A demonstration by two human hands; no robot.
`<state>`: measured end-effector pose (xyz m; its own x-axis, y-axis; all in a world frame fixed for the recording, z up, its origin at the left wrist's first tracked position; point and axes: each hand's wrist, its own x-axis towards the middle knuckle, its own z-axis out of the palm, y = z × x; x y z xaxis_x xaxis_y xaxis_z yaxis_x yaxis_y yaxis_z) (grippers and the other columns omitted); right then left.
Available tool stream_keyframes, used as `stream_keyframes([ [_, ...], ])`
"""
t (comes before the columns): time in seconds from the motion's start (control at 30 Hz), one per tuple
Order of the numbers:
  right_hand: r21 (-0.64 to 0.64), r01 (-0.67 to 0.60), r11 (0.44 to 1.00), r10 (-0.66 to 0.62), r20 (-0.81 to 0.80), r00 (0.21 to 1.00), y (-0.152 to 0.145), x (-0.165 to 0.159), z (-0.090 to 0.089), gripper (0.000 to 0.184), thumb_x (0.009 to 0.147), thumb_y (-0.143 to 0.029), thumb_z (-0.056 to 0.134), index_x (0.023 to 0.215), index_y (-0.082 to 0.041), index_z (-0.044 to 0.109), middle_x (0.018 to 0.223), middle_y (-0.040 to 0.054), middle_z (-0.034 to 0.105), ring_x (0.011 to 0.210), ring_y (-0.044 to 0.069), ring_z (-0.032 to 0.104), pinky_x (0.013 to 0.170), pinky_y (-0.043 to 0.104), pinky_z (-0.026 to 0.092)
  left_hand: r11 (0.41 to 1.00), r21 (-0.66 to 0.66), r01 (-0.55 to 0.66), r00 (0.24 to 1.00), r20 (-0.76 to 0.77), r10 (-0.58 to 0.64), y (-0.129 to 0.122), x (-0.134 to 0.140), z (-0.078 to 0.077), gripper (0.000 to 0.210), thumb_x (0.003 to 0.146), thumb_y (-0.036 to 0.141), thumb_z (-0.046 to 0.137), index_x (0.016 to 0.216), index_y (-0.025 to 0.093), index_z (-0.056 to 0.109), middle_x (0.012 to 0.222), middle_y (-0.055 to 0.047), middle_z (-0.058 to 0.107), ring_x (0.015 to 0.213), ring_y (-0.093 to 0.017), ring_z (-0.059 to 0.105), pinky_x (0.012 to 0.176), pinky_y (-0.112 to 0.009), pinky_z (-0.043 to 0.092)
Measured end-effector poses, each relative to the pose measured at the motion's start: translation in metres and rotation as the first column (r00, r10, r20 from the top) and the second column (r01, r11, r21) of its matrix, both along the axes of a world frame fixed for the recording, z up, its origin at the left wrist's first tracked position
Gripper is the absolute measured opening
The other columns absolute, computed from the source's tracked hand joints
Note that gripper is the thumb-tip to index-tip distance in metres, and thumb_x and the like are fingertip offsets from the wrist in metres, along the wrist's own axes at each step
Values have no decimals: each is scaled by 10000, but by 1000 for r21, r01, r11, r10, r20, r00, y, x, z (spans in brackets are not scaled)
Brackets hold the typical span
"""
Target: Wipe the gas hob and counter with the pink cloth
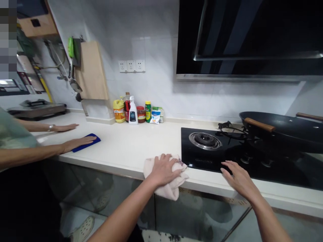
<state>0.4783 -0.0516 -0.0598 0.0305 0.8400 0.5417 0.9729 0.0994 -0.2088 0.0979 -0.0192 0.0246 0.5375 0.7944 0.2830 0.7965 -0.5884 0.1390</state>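
My left hand presses on a pale pink cloth at the front edge of the white counter, its fingers curled over the fabric. Part of the cloth droops over the edge, and a corner of it reaches the side of the black gas stove. My right hand hovers by the stove's front edge with fingers apart and nothing in them. Whether it touches the glass I cannot tell. Beyond it, a bare burner sits on the left of the stove.
A co-worker's hand lies on a blue cloth at the left; their other hand rests flat on the counter. Bottles, such as a white spray bottle, line the wall. A large wok stands at the right, under the range hood.
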Motion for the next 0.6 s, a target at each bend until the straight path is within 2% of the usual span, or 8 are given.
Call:
stream_keyframes([
  [0.13,21,-12,1000,12,-2,1000,0,2,-2,521,973,-546,367,1241,-187,632,1341,128,618,1297,300,547,1106,502,418,993,-118,-32,998,-52,26,38,6,6,511,893,679,494,1315,400,568,1439,-15,516,1305,-298,441,1062,-495,367],
  [0.27,55,-30,998,29,8,1000,0,0,-3,490,971,-520,374,1217,-192,643,1314,132,635,1273,301,570,1077,506,450,974,-49,-221,975,-30,219,70,-13,16,737,852,688,557,1446,263,467,1519,-129,428,1363,-330,392,1096,-515,340],
  [0.4,70,-28,997,27,20,999,1,-2,-5,466,971,-511,394,1234,-217,643,1345,116,626,1304,294,552,1087,499,447,908,27,-418,907,-41,418,77,-62,29,601,839,622,612,1254,189,649,1377,-210,509,1284,-407,438,1041,-596,349],
  [0.47,52,-15,999,15,13,1000,1,-3,-6,485,975,-515,380,1256,-215,638,1373,116,611,1333,298,527,1105,510,425,869,46,-493,865,-81,496,72,-93,29,602,850,642,582,1261,211,670,1351,-228,513,1269,-451,430,992,-656,354],
  [0.6,-10,8,1000,-8,-12,1000,-1,-2,-6,537,968,-549,370,1283,-205,634,1409,122,585,1375,316,478,1126,544,387,820,-42,-571,811,-182,556,57,-144,14,641,920,660,426,1506,399,437,1490,-171,439,1307,-436,431,956,-674,386],
])
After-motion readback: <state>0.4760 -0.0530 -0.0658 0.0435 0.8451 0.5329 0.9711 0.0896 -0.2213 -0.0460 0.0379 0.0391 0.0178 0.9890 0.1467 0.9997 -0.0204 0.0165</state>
